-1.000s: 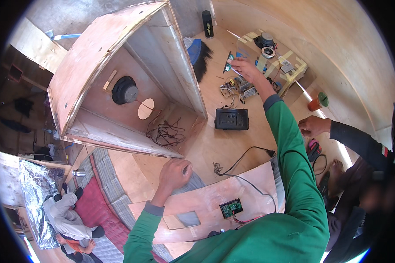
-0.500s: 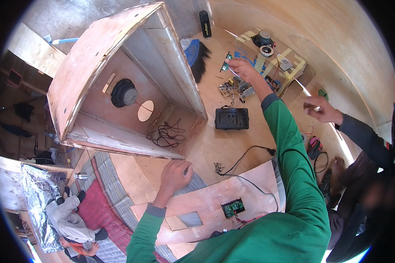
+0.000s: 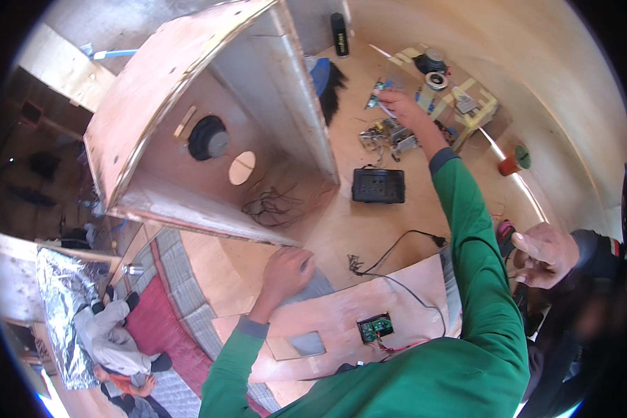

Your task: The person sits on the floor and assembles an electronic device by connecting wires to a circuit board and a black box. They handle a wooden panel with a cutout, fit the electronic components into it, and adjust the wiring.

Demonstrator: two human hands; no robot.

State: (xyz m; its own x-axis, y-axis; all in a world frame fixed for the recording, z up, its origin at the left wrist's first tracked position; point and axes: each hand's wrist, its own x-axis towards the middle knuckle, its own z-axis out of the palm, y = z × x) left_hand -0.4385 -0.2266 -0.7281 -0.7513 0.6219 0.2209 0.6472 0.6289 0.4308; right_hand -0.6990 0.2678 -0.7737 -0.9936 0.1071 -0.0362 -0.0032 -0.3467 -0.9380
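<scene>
My right hand (image 3: 409, 115) is stretched far forward, its fingers pinched on a small green circuit board (image 3: 376, 94). A pale strip or cable shows beneath those fingers. Just below it lie loose circuit boards with wires (image 3: 390, 138), and nearer stands a black panel box (image 3: 378, 186). My left hand (image 3: 285, 274) is closed, fingers curled, close to the front edge of a large open wooden cabinet (image 3: 143, 104); whatever it holds is hidden. In front of me rests a wooden panel (image 3: 411, 289) with a green circuit board (image 3: 376, 327) set in an opening.
Inside the cabinet are a black speaker (image 3: 209, 138) and tangled wires (image 3: 268, 203). A black power cord (image 3: 390, 254) crosses the floor. Far right sits a taped carton (image 3: 484, 108) with another speaker. A co-worker's hand (image 3: 547, 258) is at right; another person (image 3: 111, 341) is lower left.
The co-worker's hand has come down and nearer on the right, uncovering an orange and green container. My view has shifted slightly; both my hands keep nearly the same places and grips.
</scene>
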